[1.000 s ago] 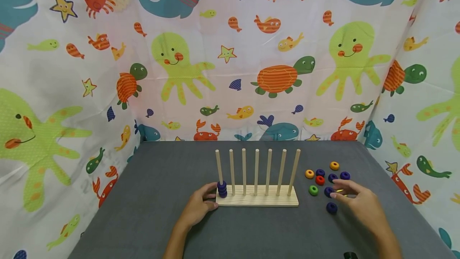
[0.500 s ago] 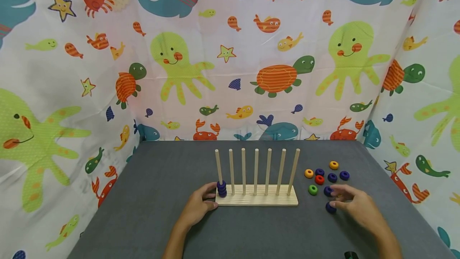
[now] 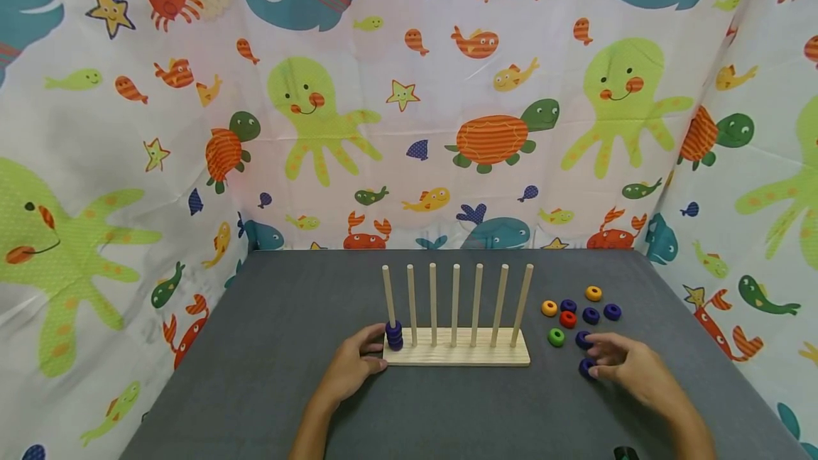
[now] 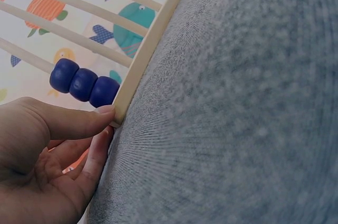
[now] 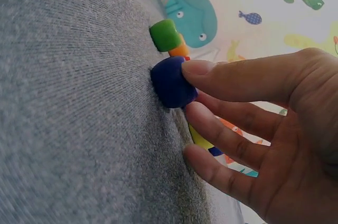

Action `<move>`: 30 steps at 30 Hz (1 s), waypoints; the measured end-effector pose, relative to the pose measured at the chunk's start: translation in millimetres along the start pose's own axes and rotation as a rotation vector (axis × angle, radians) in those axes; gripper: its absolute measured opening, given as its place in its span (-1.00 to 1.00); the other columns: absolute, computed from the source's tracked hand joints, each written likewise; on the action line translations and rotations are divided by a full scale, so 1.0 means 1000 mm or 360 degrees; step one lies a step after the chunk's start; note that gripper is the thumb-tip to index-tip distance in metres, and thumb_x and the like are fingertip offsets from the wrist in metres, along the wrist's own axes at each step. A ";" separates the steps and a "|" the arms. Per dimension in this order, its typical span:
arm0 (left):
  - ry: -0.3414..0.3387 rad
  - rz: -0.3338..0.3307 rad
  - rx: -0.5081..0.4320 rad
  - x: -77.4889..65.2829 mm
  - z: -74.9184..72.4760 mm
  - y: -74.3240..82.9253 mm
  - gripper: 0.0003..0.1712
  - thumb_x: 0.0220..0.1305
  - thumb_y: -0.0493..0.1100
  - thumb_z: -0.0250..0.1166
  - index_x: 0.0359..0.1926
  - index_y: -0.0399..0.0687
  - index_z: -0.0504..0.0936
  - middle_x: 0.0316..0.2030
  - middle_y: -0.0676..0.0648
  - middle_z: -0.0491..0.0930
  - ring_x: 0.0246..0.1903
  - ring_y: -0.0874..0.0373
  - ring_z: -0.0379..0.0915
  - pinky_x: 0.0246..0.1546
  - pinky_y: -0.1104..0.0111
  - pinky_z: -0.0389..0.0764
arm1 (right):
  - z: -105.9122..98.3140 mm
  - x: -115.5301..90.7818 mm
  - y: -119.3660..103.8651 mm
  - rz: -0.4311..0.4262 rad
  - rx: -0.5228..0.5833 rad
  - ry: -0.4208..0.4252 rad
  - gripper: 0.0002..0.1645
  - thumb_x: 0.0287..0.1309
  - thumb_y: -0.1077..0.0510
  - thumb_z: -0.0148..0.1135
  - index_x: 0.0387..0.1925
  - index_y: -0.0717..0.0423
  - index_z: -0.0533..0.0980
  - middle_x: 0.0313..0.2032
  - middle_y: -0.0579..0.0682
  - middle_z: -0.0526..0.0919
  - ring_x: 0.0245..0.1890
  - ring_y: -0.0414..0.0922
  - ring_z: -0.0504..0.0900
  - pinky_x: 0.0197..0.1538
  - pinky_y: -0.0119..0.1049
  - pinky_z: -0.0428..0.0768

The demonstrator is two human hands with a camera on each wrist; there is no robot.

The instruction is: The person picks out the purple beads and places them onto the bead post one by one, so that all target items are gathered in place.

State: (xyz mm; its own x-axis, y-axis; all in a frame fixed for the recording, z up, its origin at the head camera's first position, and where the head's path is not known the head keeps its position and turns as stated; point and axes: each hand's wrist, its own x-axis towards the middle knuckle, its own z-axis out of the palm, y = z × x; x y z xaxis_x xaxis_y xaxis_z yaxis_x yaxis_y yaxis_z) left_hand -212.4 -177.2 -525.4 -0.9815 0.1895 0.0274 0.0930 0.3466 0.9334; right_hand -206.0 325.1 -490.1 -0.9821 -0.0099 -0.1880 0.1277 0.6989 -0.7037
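My left hand [image 3: 348,368] pinches the left end of a pale wooden peg board [image 3: 456,355] between thumb and fingers. In the left wrist view, three dark blue beads [image 4: 83,82] are stacked on the board's end peg, right by the thumb. My right hand [image 3: 635,371] is at the right of the table, thumb and fingertips at the sides of the nearest loose blue bead [image 5: 173,82], which sits on the cloth. Another blue bead [image 3: 583,339] lies just beyond the fingertips. A yellow bead [image 5: 199,137] shows behind the fingers in the right wrist view.
Beyond the right hand lie a green bead [image 3: 556,337], a red bead [image 3: 567,319], orange beads [image 3: 593,293] and several more blue ones [image 3: 591,315]. The board's other pegs [image 3: 478,304] stand bare. A printed curtain [image 3: 409,126] encloses the grey table [image 3: 287,304].
My right hand has moved slightly down and toward the body, from beside the farther blue bead to the nearest one. The left hand and the board stay in place.
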 end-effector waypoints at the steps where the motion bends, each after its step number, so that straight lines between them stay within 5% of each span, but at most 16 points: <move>1: 0.0001 0.0003 -0.0002 0.000 0.000 0.000 -0.23 0.23 -0.43 0.40 0.48 -0.15 0.48 0.38 -0.27 0.53 0.27 -0.18 0.57 0.21 -0.02 0.64 | 0.000 0.000 0.000 0.0002 0.0000 -0.0004 -0.33 0.13 0.29 0.55 0.27 0.35 0.55 -0.05 0.14 0.77 -0.13 -0.02 0.74 -0.13 -0.09 0.75; 18: 0.0002 -0.0001 -0.0037 0.000 0.000 -0.002 -0.22 0.21 -0.43 0.41 0.48 -0.15 0.48 0.40 -0.27 0.52 0.27 -0.19 0.57 0.20 -0.02 0.65 | 0.001 0.000 0.002 0.0031 -0.0054 -0.0103 -0.35 0.11 0.24 0.58 0.24 0.31 0.59 0.01 0.16 0.77 -0.10 -0.05 0.71 -0.03 -0.02 0.73; 30: -0.0007 -0.0016 0.0027 0.003 0.000 -0.003 -0.24 0.24 -0.41 0.38 0.48 -0.08 0.49 0.40 -0.22 0.52 0.27 -0.15 0.57 0.21 0.01 0.65 | 0.000 -0.002 0.001 0.0038 -0.0089 -0.0075 -0.40 0.22 0.05 0.55 0.20 0.28 0.64 -0.11 0.02 0.74 -0.16 -0.09 0.64 -0.14 -0.20 0.65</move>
State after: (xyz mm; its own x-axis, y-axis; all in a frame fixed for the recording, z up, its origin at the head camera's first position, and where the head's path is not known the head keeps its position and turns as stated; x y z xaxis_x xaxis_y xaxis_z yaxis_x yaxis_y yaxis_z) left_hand -215.3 -177.9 -528.5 -0.9816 0.1900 0.0164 0.0860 0.3639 0.9274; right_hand -203.6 325.5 -490.1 -0.9712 -0.0254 -0.2369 0.1416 0.7381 -0.6597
